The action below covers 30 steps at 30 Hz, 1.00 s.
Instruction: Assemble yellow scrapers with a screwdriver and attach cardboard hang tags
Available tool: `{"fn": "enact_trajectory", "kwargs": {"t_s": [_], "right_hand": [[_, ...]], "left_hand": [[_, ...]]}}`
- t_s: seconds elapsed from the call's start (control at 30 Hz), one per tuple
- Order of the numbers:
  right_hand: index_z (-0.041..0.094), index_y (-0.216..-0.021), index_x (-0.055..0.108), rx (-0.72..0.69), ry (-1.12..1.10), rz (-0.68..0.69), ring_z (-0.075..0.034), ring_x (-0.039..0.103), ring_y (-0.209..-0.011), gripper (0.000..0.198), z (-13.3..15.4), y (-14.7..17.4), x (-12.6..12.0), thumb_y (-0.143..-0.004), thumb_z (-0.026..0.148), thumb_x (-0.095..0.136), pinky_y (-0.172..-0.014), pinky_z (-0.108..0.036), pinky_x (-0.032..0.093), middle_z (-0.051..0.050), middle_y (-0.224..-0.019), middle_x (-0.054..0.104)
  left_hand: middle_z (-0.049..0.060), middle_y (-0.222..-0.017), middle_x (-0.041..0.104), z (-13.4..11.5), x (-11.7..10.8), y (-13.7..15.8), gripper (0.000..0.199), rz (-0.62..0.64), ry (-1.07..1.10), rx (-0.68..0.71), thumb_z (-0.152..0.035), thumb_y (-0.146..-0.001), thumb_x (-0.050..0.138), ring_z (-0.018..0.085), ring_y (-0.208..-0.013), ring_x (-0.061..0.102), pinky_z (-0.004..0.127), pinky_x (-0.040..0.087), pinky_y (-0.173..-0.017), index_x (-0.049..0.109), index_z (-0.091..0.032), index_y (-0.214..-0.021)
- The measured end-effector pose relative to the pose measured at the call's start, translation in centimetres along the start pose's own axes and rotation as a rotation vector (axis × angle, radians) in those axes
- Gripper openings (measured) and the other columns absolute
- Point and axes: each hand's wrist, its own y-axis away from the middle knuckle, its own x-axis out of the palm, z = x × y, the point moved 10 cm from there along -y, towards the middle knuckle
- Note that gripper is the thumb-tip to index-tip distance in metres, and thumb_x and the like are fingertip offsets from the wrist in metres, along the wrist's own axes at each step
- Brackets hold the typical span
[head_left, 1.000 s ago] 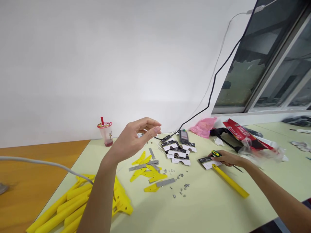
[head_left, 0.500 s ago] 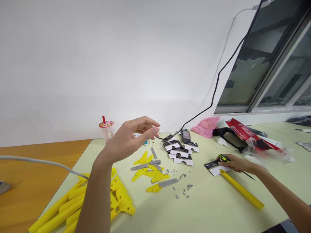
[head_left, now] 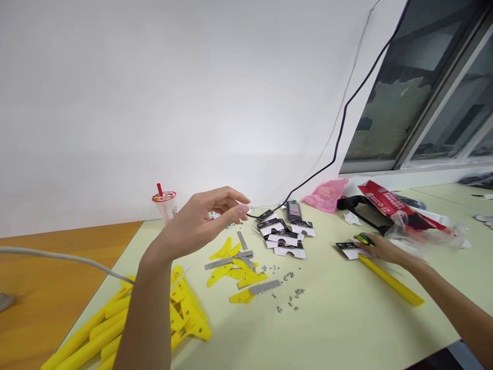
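Observation:
My left hand (head_left: 210, 218) hangs in the air over the table, fingers bent, thumb apart from them, nothing visible in its grip. My right hand (head_left: 380, 248) is closed round a screwdriver with a green, yellow and black handle (head_left: 364, 238). Below that hand is a yellow scraper handle (head_left: 393, 281) with a black-and-white card (head_left: 348, 251) at its far end. Whether the fingers also grip the card or only rest on it, I cannot tell. Yellow flat pieces (head_left: 252, 279) and grey metal blades (head_left: 265, 287) lie near the middle, beside small loose screws (head_left: 296, 292).
Yellow handles (head_left: 96, 331) are piled at the left front. Several black-and-white cards (head_left: 283, 237) lie at the back, near a black cable (head_left: 311, 178). A cup with a red straw (head_left: 165, 205) stands by the wall. A pink bag (head_left: 327, 196) and red packaging (head_left: 398, 205) lie back right.
My right hand has moved right and away from me, and the scraper handle and card have shifted with it. My left hand keeps nearly the same pose; the view has shifted slightly.

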Motion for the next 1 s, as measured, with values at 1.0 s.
{"fn": "enact_trajectory", "kwargs": {"t_s": [1.0], "right_hand": [[0.026,-0.117,0.072,-0.542,-0.191,0.677,-0.028,0.071,-0.102,0.025,33.1,14.8,15.6,-0.101,0.045,0.072,-0.083,-0.036,0.051,-0.007,-0.123,0.07]], "left_hand": [[0.009,-0.126,0.076,14.6,5.1,23.3,0.037,0.217,-0.555,-0.567,-0.059,-0.099,0.06,0.032,-0.117,0.072,0.043,0.058,-0.1,0.073,-0.029,-0.117]]}}
